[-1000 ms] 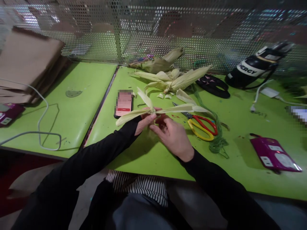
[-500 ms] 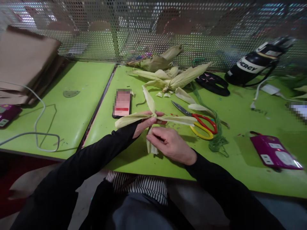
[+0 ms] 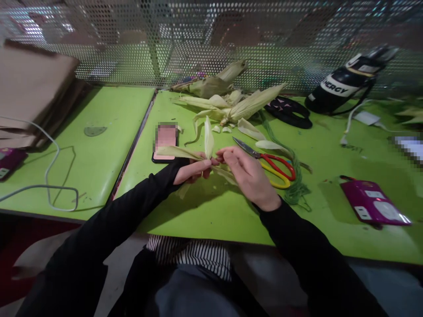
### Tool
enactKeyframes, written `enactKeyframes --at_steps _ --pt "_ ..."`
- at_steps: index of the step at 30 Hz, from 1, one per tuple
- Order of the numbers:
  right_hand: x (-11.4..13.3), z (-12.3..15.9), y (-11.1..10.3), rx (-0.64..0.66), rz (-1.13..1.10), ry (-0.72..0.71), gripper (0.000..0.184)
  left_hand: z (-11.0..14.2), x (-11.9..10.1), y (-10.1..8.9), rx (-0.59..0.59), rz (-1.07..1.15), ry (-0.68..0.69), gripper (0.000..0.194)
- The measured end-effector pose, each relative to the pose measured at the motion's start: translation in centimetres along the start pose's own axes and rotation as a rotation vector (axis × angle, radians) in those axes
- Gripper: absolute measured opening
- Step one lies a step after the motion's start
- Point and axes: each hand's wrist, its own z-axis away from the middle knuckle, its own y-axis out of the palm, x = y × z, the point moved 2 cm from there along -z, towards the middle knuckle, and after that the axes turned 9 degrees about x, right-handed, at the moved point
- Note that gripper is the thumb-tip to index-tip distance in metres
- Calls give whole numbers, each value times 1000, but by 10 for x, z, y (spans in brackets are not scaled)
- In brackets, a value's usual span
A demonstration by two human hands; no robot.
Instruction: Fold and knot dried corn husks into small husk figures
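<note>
My left hand [image 3: 194, 169] is closed, pinching the middle of a cross of pale corn husk strips [image 3: 209, 138] above the table. One strip points left over the phone, one stands up and away from me, and another slants down to the right. My right hand [image 3: 247, 174] is beside the cross on its right, fingers curled with thumb and fingertips close together near the centre. Whether a strip lies between those fingertips is hard to make out. Scissors [image 3: 261, 156] with red and yellow handles lie just beyond my right hand, which covers part of the yellow loop.
Corn husks [image 3: 231, 103] are heaped by the perforated metal screen [image 3: 198, 39]. A bundle of green string [image 3: 295, 189], a phone [image 3: 165, 136], a purple power socket [image 3: 375, 202], a black bottle [image 3: 343, 83] and brown paper bags [image 3: 33, 88] are on the green table [image 3: 115, 110].
My right hand has moved up and right, from the near strip to the right of the centre. The husk cross has turned and tilted in my left hand.
</note>
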Motion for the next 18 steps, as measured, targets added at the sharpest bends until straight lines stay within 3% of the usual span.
enactKeyframes --at_steps 5,7,13,18 --pt "-5 -4 8 211 -391 72 32 5 -3 14 40 -59 -79 30" --pt "-3 -3 8 178 -443 90 29 4 -2 19 70 -55 -118 29" --pt "-6 0 7 -81 -425 65 21 3 7 25 117 15 -126 27" --pt "-15 -4 0 -53 -425 98 32 -2 15 20 62 31 -92 30"
